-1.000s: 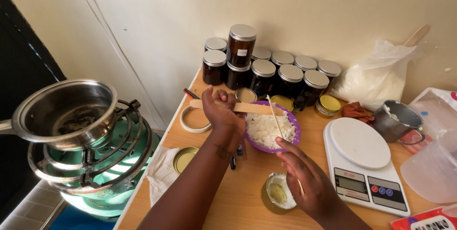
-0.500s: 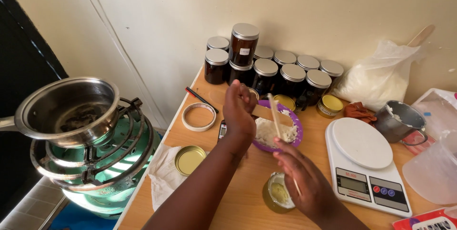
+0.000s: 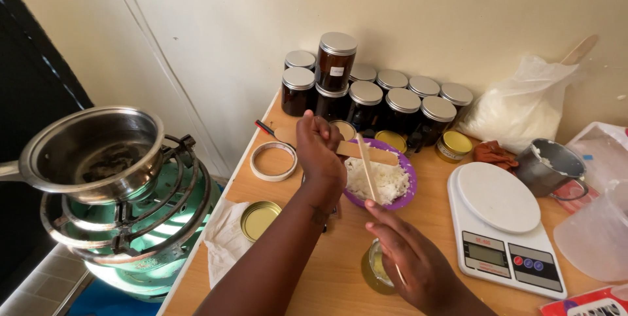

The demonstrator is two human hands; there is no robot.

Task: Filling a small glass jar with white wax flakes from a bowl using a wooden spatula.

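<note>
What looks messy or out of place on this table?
Little stands out. A loose gold lid lies apart from any jar, beside a crumpled white cloth that hangs over the table edge. The flakes stay inside the purple bowl; nothing looks spilled.

A white plastic bag (image 3: 523, 103) slumps behind the scale's grey screen (image 3: 487, 255); a red packet (image 3: 589, 303) lies at its corner.

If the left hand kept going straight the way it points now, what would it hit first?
The left hand points toward the back wall. First in line is probably the cluster of dark jars with silver lids, just past the purple bowl's far rim, though depth is hard to judge.
</note>
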